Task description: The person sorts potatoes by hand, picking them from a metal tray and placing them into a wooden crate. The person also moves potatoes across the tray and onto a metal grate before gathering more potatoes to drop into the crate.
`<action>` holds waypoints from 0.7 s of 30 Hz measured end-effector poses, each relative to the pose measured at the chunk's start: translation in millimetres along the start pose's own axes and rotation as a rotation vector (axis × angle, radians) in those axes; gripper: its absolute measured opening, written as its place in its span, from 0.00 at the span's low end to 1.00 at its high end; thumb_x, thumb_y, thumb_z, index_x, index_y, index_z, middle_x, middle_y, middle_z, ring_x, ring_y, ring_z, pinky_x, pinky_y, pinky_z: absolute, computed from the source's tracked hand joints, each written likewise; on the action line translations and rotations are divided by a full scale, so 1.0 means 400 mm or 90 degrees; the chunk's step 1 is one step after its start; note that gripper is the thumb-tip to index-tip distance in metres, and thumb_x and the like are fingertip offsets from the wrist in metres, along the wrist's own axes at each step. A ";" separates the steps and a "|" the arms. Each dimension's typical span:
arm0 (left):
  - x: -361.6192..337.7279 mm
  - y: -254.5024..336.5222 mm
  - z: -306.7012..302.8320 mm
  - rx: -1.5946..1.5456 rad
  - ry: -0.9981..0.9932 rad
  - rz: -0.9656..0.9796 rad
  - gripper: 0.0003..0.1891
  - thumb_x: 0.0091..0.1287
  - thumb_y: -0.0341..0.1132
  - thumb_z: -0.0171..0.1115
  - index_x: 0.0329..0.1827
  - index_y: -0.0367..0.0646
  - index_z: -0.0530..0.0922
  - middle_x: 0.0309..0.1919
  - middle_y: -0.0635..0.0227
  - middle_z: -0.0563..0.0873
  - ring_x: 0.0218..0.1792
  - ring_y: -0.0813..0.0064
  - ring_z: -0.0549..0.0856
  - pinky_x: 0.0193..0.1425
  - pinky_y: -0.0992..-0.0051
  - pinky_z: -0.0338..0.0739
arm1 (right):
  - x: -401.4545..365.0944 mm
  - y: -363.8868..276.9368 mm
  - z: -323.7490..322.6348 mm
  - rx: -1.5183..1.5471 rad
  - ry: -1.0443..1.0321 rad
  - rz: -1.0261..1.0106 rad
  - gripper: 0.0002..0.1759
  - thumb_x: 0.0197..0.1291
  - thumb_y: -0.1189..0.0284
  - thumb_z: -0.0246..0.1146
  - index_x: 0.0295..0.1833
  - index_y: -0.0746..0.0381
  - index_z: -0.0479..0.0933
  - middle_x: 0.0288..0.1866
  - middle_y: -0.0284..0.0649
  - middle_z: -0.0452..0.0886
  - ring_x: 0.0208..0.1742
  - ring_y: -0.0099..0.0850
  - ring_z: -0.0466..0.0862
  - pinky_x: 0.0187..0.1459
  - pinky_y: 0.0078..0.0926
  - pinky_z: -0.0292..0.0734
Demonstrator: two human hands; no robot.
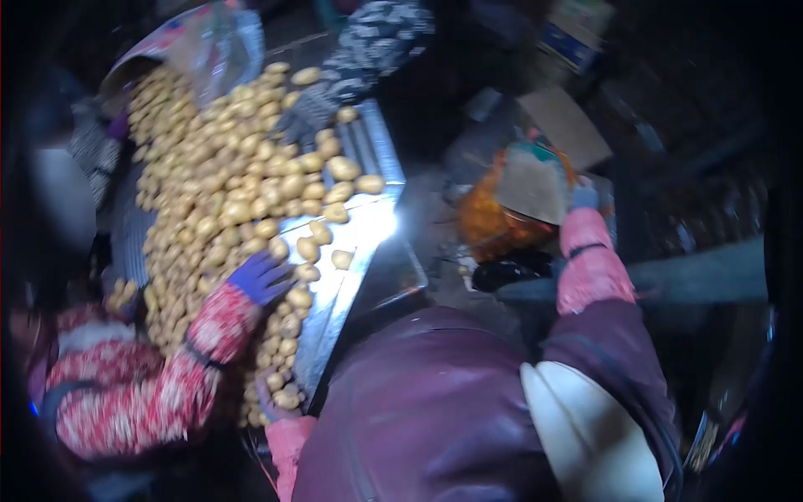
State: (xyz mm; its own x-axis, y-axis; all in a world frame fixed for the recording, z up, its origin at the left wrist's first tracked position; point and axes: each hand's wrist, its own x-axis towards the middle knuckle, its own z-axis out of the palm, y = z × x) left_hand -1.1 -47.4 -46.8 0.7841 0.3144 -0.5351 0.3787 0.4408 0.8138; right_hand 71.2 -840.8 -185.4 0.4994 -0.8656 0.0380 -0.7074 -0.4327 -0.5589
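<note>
My left hand [282,408], in a greyish-purple glove under a pink sleeve, curls around a few potatoes [286,397] at the near end of the pile. On the other side, my right hand [585,196] is stretched out in a grey-blue glove, also with a pink sleeve. It is at the right side of an orange mesh bag [485,219], beside a greyish flat piece [533,184] over the bag. Its fingers are blurred. The big potato pile [213,176] covers much of the metal table [368,205], with a few loose potatoes on the shiny part.
A co-worker's purple-gloved hand [263,279] rests on the potatoes at the left. At the far side, another person's grey-gloved hand [308,115] touches the pile. An open sack [222,58] lies behind it. Cardboard [567,125] and a box [577,33] are beyond the mesh bag.
</note>
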 end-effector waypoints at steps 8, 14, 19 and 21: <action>-0.013 0.010 0.016 -0.004 0.072 -0.007 0.22 0.75 0.56 0.53 0.51 0.46 0.80 0.35 0.66 0.84 0.20 0.76 0.77 0.20 0.76 0.70 | -0.372 -0.645 0.060 0.452 -0.233 -0.293 0.14 0.68 0.73 0.61 0.57 0.62 0.81 0.49 0.42 0.84 0.50 0.34 0.84 0.50 0.31 0.80; 0.003 -0.008 -0.010 0.044 0.070 0.003 0.22 0.74 0.60 0.52 0.49 0.51 0.78 0.32 0.69 0.84 0.17 0.75 0.74 0.18 0.73 0.69 | -0.634 -0.942 0.183 0.306 -0.386 -0.656 0.15 0.63 0.64 0.63 0.51 0.60 0.81 0.43 0.44 0.82 0.45 0.45 0.83 0.48 0.39 0.79; 0.015 -0.040 -0.028 0.034 0.039 0.088 0.22 0.73 0.58 0.53 0.49 0.47 0.79 0.34 0.65 0.85 0.16 0.74 0.76 0.17 0.73 0.69 | -0.749 -1.094 0.322 0.281 -0.262 -0.855 0.19 0.60 0.64 0.65 0.57 0.55 0.80 0.50 0.43 0.80 0.53 0.45 0.80 0.55 0.42 0.76; 0.008 -0.040 -0.024 0.025 0.041 0.092 0.23 0.73 0.57 0.53 0.49 0.46 0.79 0.34 0.63 0.85 0.16 0.74 0.76 0.17 0.73 0.69 | -0.793 -1.138 0.346 0.108 -0.221 -0.886 0.22 0.58 0.64 0.66 0.59 0.53 0.78 0.54 0.43 0.79 0.57 0.46 0.78 0.57 0.43 0.75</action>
State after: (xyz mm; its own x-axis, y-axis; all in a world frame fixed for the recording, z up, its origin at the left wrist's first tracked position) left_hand -9.4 -45.3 -63.9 0.7992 0.4258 -0.4241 0.2839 0.3545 0.8909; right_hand 304.2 -334.5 -57.7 0.8319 0.3400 0.4385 0.5002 -0.8017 -0.3272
